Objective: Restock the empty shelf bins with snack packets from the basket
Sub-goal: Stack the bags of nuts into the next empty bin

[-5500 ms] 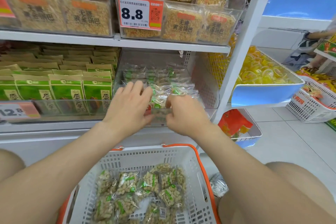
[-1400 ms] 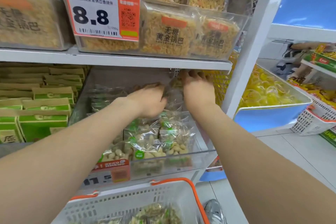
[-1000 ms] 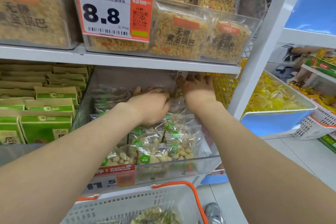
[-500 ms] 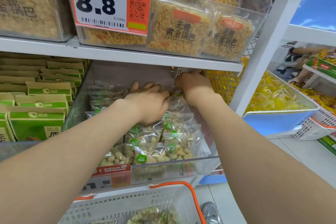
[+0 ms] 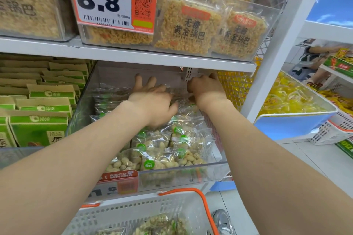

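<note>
Peanut packets (image 5: 172,149) pushed to far end of clear bin (image 5: 181,175).
Left hand (image 5: 150,99) has just spread flat on far packets; right hand (image 5: 206,89) grip hidden, cannot tell. Basket (image 5: 133,213) holds more.

head camera looks forward-down, close to shelf bin (image 5: 191,175).

Bright, even light from above. Soft shadow beneath upper shelf (image 5: 133,54), dimming rear of clear bin (image 5: 181,176); glare streaks on its front. Wide-angle bowing at edges; far-left packs (image 5: 24,5) blurred, centre sharp
</note>
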